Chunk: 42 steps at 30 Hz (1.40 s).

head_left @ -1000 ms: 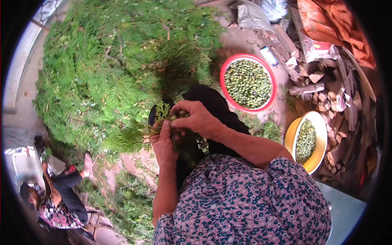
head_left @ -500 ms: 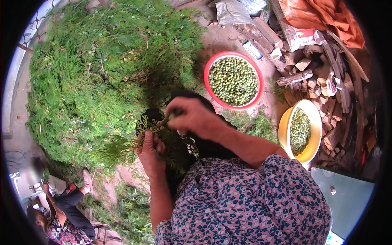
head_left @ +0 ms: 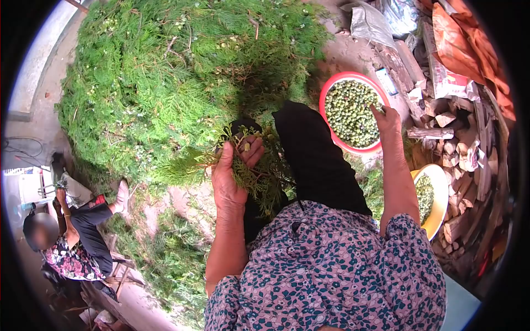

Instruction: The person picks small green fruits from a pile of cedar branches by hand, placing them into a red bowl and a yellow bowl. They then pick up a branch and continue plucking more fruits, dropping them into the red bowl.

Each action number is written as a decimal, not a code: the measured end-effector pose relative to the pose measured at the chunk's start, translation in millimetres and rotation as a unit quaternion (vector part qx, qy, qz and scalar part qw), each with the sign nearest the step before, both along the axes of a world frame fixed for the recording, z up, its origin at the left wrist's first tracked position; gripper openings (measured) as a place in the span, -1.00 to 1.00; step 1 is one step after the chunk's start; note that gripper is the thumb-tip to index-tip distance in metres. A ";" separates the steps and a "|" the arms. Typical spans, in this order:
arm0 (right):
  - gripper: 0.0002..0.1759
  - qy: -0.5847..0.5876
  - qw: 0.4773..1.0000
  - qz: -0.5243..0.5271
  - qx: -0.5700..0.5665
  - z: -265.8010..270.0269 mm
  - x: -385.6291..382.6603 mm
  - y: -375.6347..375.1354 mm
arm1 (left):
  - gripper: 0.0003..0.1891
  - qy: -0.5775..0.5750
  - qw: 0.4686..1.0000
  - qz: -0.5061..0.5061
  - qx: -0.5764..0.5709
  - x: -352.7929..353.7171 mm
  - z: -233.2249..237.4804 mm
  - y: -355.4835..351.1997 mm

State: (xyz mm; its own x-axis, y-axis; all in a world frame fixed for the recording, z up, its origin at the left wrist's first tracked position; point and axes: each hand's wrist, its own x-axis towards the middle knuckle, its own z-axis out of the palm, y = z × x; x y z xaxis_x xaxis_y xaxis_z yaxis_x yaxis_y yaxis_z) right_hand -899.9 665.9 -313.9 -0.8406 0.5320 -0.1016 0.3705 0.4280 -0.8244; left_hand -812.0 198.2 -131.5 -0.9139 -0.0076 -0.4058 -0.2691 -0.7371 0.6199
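My left hand (head_left: 234,174) is closed around a leafy green conifer branch (head_left: 187,168), held above my lap. Its flat sprays stick out to the left and hang below the fingers, and small pale green cones sit among the leaves. My right hand (head_left: 387,119) is over the right edge of a red-rimmed basin (head_left: 323,105), fingers apart and pointing toward the green cones (head_left: 351,113) that fill it. Nothing shows between those fingers, though they are small and partly turned away.
A large heap of conifer branches (head_left: 154,94) lies ahead. To the right are a yellow basin (head_left: 443,190) with more cones, stacked firewood (head_left: 450,149) and an orange sheet (head_left: 461,44). Another person (head_left: 77,254) sits at lower left, holding a sprig.
My right hand has left the branch and moved right to the red-rimmed basin. My left hand still grips the branch. The whole view has shifted, with the basins now farther right.
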 end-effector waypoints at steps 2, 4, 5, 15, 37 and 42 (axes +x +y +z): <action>-0.42 -0.095 0.977 0.034 0.188 55.7 11.6 -25.7 | -0.47 0.004 1.000 0.007 -0.004 0.6 0.4 -0.2; -0.47 -0.180 0.951 0.074 0.242 91.7 13.1 -32.1 | -0.46 0.007 1.000 0.007 0.002 0.4 0.1 -0.5; -0.51 -0.262 0.913 0.112 0.293 97.6 11.3 -35.9 | -0.46 0.011 1.000 0.006 0.008 0.1 -0.3 -0.5; -0.77 0.229 0.885 0.403 -0.030 193.0 40.6 -283.1 | -0.48 0.032 0.999 -0.001 0.019 0.2 -2.7 0.7; -0.66 0.160 0.964 0.088 0.194 144.3 10.6 -132.5 | -0.50 0.095 0.988 0.070 0.101 14.1 0.2 -15.1; -0.85 0.139 0.933 0.299 -0.146 205.2 45.2 -251.3 | -0.51 0.137 0.977 0.044 0.157 13.3 -9.0 -27.2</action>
